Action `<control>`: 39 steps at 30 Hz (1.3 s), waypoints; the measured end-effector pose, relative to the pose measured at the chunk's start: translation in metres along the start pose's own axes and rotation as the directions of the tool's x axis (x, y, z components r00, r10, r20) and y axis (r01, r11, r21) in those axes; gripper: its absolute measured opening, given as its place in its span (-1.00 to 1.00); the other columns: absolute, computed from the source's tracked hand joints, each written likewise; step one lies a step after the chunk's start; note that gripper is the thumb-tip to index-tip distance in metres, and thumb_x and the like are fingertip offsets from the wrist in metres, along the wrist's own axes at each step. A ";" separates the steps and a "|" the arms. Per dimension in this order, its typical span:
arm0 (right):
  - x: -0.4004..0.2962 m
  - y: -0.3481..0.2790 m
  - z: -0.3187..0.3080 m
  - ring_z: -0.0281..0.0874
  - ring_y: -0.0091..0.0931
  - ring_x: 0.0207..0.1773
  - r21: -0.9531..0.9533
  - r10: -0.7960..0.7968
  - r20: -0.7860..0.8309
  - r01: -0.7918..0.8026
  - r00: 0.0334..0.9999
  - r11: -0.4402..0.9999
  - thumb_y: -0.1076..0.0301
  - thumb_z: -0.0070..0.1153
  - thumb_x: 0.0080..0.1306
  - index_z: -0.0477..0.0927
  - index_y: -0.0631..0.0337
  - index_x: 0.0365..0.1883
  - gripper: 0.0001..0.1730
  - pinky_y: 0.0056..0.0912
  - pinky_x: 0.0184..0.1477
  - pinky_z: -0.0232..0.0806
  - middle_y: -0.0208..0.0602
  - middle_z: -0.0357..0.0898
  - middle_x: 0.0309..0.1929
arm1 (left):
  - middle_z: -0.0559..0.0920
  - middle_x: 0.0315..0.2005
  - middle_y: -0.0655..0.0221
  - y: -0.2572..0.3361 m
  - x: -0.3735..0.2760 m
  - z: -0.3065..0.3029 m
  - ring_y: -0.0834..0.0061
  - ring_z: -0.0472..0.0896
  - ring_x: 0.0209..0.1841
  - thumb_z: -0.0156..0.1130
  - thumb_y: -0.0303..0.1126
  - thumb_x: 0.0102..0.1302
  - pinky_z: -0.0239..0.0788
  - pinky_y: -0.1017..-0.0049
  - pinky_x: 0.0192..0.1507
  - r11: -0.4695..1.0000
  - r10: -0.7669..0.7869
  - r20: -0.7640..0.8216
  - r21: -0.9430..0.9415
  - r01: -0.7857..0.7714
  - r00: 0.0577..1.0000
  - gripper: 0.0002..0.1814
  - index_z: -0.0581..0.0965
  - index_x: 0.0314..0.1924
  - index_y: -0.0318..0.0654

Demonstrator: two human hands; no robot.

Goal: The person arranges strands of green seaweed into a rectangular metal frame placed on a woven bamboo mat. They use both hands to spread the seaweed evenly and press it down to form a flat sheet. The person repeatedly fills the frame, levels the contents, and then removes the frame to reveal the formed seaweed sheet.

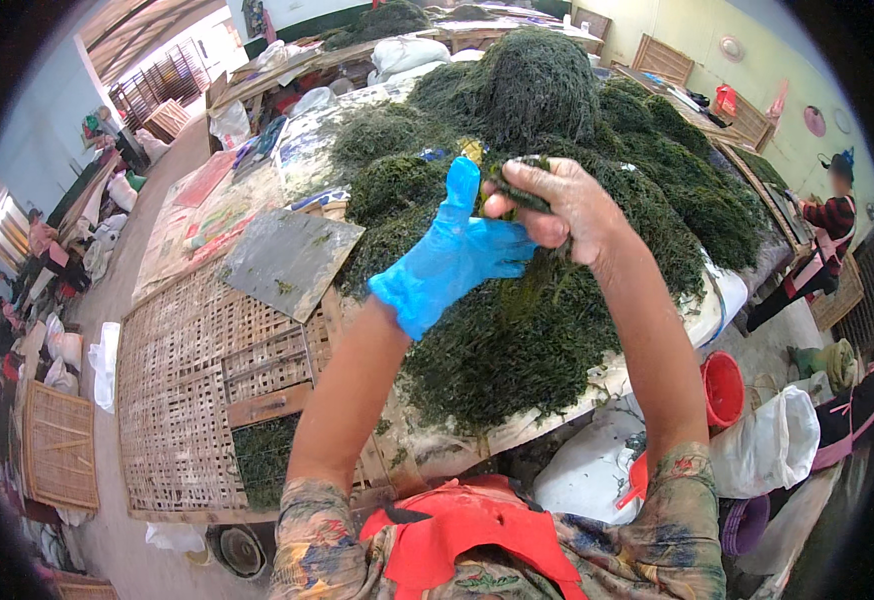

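Observation:
My left hand (452,247) wears a blue glove, its thumb up and its fingers stretched toward the other hand, with nothing seen in its grip. My bare right hand (557,206) is closed on a clump of dark green seaweed (523,196), and its fingertips are near the gloved fingers. Below both hands lies a loose heap of shredded seaweed (512,345). On a woven bamboo rack (174,375) to the left rests a grey flat board (292,259) with green scraps on it. A rectangular seaweed layer (264,457) lies at the rack's near edge.
A tall seaweed mound (542,82) stands behind the hands. At the right are a red bucket (723,388), a white sack (767,442) and a purple basket (746,523). A co-worker (831,232) stands by the right-hand table; other people are at the far left.

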State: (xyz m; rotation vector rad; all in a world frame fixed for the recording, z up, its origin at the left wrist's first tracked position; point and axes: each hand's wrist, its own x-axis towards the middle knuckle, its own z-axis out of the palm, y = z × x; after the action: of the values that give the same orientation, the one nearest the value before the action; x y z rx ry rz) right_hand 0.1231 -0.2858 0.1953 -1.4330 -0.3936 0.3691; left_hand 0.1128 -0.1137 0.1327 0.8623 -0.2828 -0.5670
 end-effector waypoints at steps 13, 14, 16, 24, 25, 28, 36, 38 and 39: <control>-0.052 0.099 -0.014 0.18 -0.74 -0.69 0.173 0.064 0.030 -0.069 0.997 0.983 0.20 0.04 0.51 0.56 0.19 -0.21 -0.76 -0.63 -0.66 -0.01 -0.42 0.60 -0.47 | 0.57 0.23 0.24 0.009 0.015 0.003 0.24 0.57 0.23 0.07 -0.19 0.53 0.45 0.19 0.25 0.966 0.234 -0.153 -0.073 -0.247 0.960 -0.48 0.40 0.36 -0.34; -0.059 0.106 -0.023 0.17 -0.75 -0.68 0.138 0.062 0.045 -0.067 0.997 0.988 0.21 0.04 0.51 0.55 0.19 -0.21 -0.77 -0.63 -0.66 -0.02 -0.45 0.57 -0.49 | 0.58 0.23 0.23 0.020 0.014 0.002 0.24 0.57 0.22 0.07 -0.20 0.54 0.46 0.19 0.22 0.955 0.285 -0.172 -0.038 -0.295 0.943 -0.49 0.41 0.35 -0.34; -0.074 0.123 -0.038 0.13 -0.76 -0.67 0.052 0.127 0.012 -0.128 0.992 0.990 0.24 0.03 0.51 0.56 0.23 -0.21 -0.77 -0.66 -0.66 -0.05 -0.53 0.47 -0.54 | 0.59 0.19 0.14 0.046 0.007 0.006 0.16 0.57 0.21 -0.01 -0.21 0.56 0.42 0.09 0.25 0.932 0.344 -0.295 -0.005 -0.361 0.892 -0.53 0.46 0.28 -0.41; -0.107 0.199 -0.109 0.17 -0.77 -0.65 0.178 0.192 -0.150 -0.164 0.970 0.970 0.22 0.09 0.50 0.62 0.24 -0.28 -0.73 -0.68 -0.63 -0.03 -0.57 0.45 -0.59 | 0.47 0.34 0.22 0.102 -0.010 -0.006 0.16 0.46 0.35 -0.04 -0.29 0.57 0.32 0.11 0.35 0.863 0.499 -0.381 0.137 -0.486 0.778 -0.50 0.32 0.43 -0.30; -0.106 0.197 -0.111 0.18 -0.76 -0.64 0.131 0.202 -0.182 -0.180 0.962 0.975 0.22 0.09 0.49 0.62 0.23 -0.31 -0.73 -0.67 -0.62 -0.01 -0.58 0.45 -0.60 | 0.47 0.34 0.23 0.102 -0.009 -0.006 0.16 0.46 0.34 -0.05 -0.29 0.57 0.32 0.11 0.34 0.866 0.495 -0.385 0.145 -0.478 0.779 -0.50 0.32 0.43 -0.29; -0.092 0.167 -0.105 0.24 -0.73 -0.61 -0.236 0.001 -0.225 -0.056 0.974 0.970 0.22 0.10 0.46 0.61 0.23 -0.40 -0.71 -0.59 -0.56 0.08 -0.57 0.46 -0.61 | 0.50 0.31 0.21 0.098 -0.004 -0.006 0.14 0.49 0.31 -0.03 -0.29 0.56 0.36 0.10 0.31 0.878 0.477 -0.393 0.164 -0.450 0.786 -0.52 0.36 0.39 -0.30; -0.018 0.014 -0.021 0.42 -0.65 -0.49 -0.582 -0.515 0.085 0.462 0.853 0.669 0.24 0.16 0.35 0.67 0.33 -0.33 -0.72 -0.47 -0.41 0.29 -0.41 0.56 -0.56 | 0.65 0.10 0.12 0.075 -0.018 -0.006 0.16 0.66 0.09 0.15 -0.11 0.50 0.51 0.19 0.16 0.961 0.273 -0.142 0.082 -0.263 0.952 -0.55 0.51 0.19 -0.31; -0.007 -0.002 -0.014 0.46 -0.64 -0.44 -0.598 -0.554 0.105 0.497 0.826 0.629 0.29 0.19 0.33 0.68 0.32 -0.27 -0.77 -0.48 -0.38 0.32 -0.39 0.61 -0.49 | 0.63 0.13 0.15 0.062 -0.016 0.006 0.15 0.64 0.12 0.05 -0.09 0.54 0.51 0.17 0.17 0.973 0.219 -0.198 0.121 -0.198 0.955 -0.50 0.45 0.27 -0.31; -0.001 -0.002 -0.010 0.47 -0.65 -0.42 -0.564 -0.552 0.105 0.507 0.827 0.652 0.31 0.20 0.33 0.68 0.31 -0.24 -0.79 -0.48 -0.36 0.33 -0.39 0.62 -0.47 | 0.62 0.15 0.17 0.055 -0.018 0.011 0.15 0.63 0.14 0.00 -0.08 0.56 0.51 0.16 0.18 0.976 0.195 -0.236 0.144 -0.164 0.952 -0.48 0.42 0.31 -0.31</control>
State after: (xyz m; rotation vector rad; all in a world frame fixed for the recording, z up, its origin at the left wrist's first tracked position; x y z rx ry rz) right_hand 0.1276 -0.2953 0.1962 -1.8208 -0.8963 -0.3275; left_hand 0.1127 -0.0816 0.1825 1.0048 -0.1656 -0.2686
